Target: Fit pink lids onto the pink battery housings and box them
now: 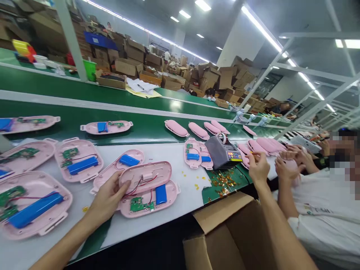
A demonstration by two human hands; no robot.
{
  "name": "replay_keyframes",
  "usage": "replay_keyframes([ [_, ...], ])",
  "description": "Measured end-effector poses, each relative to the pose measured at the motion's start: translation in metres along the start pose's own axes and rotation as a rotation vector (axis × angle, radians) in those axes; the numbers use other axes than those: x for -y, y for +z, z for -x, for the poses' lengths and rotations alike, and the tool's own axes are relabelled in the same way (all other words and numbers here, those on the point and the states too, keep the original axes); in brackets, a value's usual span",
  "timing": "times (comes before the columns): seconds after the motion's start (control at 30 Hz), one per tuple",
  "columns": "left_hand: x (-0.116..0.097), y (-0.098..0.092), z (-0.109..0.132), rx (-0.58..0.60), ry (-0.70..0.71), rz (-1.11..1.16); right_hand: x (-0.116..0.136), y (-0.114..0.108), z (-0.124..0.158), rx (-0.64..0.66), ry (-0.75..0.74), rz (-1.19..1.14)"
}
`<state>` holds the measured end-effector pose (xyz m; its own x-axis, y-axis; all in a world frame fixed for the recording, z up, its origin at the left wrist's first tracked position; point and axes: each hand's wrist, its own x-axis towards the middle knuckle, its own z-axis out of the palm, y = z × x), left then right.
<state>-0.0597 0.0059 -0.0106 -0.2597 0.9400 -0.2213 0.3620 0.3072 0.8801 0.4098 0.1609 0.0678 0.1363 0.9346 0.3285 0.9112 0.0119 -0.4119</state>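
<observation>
- a grey tape dispenser [225, 153] with a lit panel is standing on the workbench, serving as the landmark here.
- the left hand [108, 195] is gripping one end of a pink shell cover [150, 175] between thumb and fingers, left of the dispenser and nearer the viewer.
- the cover is tilting over a pink shell base [168, 204], also left of the dispenser; whether the two are touching, i cannot tell.
- the base is holding a green circuit board [137, 204] and a blue battery [161, 194]; red and black wires [137, 186] are hanging by the cover.
- the right hand [259, 168], well apart from the left, is pinching a tiny amber piece [251, 152] just right of the dispenser.
- amber scraps [225, 180] are lying scattered before the dispenser.
- open pink shells [88, 148] with blue batteries are lying far left of it.
- an open cardboard box [225, 212] is sitting below it.
- right of it, a co-worker's hands [288, 165] are holding another pink shell.
- closed pink shells [176, 128] are resting on the green belt [149, 135] behind it.
</observation>
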Motion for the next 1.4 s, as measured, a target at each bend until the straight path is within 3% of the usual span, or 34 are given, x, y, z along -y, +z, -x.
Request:
replay_keyframes([
  [0.07,0.002,0.002,0.003,-0.008,0.033,0.043,0.043,0.019,0.028,0.094,-0.016,-0.19],
  [0.13,0.003,0.004,0.006,0.011,0.069,0.139,0.104,0.042,0.059,0.34,-0.128,-0.403],
  [0.2,0.003,0.006,0.007,0.058,0.062,0.28,0.17,0.06,0.084,0.612,-0.36,-0.496],
  [0.27,0.003,0.008,0.009,0.098,0.03,0.401,0.227,0.075,0.099,0.775,-0.64,-0.408],
  [0.37,0.003,0.012,0.012,0.123,0.037,0.483,0.273,0.097,0.107,0.81,-0.914,-0.164],
  [0.53,0.006,0.016,0.014,0.085,0.062,0.48,0.277,0.121,0.112,0.722,-1.033,0.05],
  [0.8,0.004,0.017,0.014,0.067,0.097,0.482,0.277,0.124,0.126,0.675,-0.951,0.105],
  [1.0,-0.003,0.012,0.016,0.129,0.112,0.478,0.289,0.125,0.113,0.723,-0.729,0.128],
  [1.13,-0.003,0.01,0.018,0.133,0.103,0.414,0.281,0.127,0.097,0.69,-0.643,0.038],
  [1.3,0.001,0.007,0.015,0.094,0.09,0.309,0.257,0.13,0.094,0.92,-0.513,-0.216],
  [1.4,0.0,0.004,0.012,0.109,0.132,0.275,0.257,0.13,0.103,0.856,-0.5,-0.327],
])
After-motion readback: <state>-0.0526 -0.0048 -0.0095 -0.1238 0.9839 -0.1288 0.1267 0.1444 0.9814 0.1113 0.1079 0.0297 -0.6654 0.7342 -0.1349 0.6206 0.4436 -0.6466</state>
